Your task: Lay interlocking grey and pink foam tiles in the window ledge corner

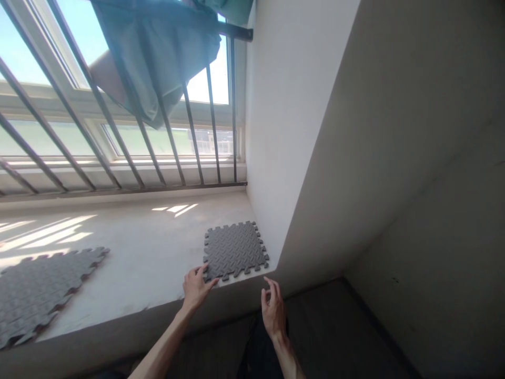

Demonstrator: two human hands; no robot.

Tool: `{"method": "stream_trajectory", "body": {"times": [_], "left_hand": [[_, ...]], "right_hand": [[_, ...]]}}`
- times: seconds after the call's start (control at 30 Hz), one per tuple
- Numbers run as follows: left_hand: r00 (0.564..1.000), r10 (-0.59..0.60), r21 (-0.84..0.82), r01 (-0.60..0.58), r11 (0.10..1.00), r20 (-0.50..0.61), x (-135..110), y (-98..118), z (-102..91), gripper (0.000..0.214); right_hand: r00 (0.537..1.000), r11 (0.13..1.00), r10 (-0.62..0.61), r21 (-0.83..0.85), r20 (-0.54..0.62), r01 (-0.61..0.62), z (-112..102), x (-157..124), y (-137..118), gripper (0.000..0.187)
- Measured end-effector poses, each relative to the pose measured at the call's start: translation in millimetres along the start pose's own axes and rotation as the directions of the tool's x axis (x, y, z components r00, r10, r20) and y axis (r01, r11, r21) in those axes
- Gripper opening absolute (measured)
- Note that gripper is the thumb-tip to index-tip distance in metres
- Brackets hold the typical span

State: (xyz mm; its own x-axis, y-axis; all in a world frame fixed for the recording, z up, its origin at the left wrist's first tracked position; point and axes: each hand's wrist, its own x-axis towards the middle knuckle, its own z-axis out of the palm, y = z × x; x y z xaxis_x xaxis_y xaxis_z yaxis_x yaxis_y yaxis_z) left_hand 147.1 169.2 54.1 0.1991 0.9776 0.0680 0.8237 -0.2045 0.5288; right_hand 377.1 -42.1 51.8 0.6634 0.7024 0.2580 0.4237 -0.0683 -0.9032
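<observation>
Left hand (196, 289), fingers spread, touches the near corner of a grey interlocking foam floor tile (233, 250) on the concrete window ledge (134, 268). Right hand (273, 310) hangs loosely curled and empty just off the ledge. A second tile (43, 295) lies well apart, not interlocked.

There are two hands here: one left hand (196, 288) and one right hand (273, 310). There are two gray foam mats with bumpy edges: one mat by the hands (234, 251) and one mat far to the left (43, 295). Both lie on one wide window ledge (130, 247). There is one window (209, 89) with one blue-green curtain (152, 52) in it. About ten thin dark bars (192, 126) stand in front of the glass. Far outside, there is one building (209, 142).
</observation>
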Motion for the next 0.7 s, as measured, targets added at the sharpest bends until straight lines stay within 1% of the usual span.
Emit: {"method": "stream_trajectory", "body": {"times": [0.07,0.17,0.27,0.4,0.5,0.57,0.7], "left_hand": [[1.0,-0.004,0.038,0.004,0.999,-0.011,-2,-2,0.7,0.072],[1.0,0.028,0.089,-0.027,0.996,-0.004,-6,-4,1.0,0.07],[0.998,0.059,0.093,-0.058,0.994,-0.003,-10,-7,1.1,0.066],[0.995,0.096,0.057,-0.095,0.994,-0.016,-19,-6,3.9,0.058],[0.991,0.128,0.046,-0.126,0.991,-0.049,-28,-4,8.0,0.054],[0.989,0.132,0.05,-0.128,0.991,-0.073,-32,-3,10.4,0.054],[0.985,0.142,0.055,-0.137,0.989,-0.095,-34,-1,11.8,0.054]], "right_hand": [[0.998,0.998,-0.058,-0.036,0.007,0.058,7,12,0,0.051],[0.999,0.999,-0.026,-0.045,0.023,0.027,20,29,2,0.06],[1.0,1.0,-0.001,-0.025,0.029,0.002,29,38,7,0.064],[1.0,0.999,-0.004,-0.032,-0.021,0.003,27,34,13,0.064],[0.998,0.999,-0.02,-0.045,-0.055,0.018,22,27,13,0.065],[0.998,0.997,-0.035,-0.063,-0.055,0.031,21,23,12,0.065],[0.999,0.988,-0.046,-0.151,-0.011,0.044,22,18,9,0.065]]}}
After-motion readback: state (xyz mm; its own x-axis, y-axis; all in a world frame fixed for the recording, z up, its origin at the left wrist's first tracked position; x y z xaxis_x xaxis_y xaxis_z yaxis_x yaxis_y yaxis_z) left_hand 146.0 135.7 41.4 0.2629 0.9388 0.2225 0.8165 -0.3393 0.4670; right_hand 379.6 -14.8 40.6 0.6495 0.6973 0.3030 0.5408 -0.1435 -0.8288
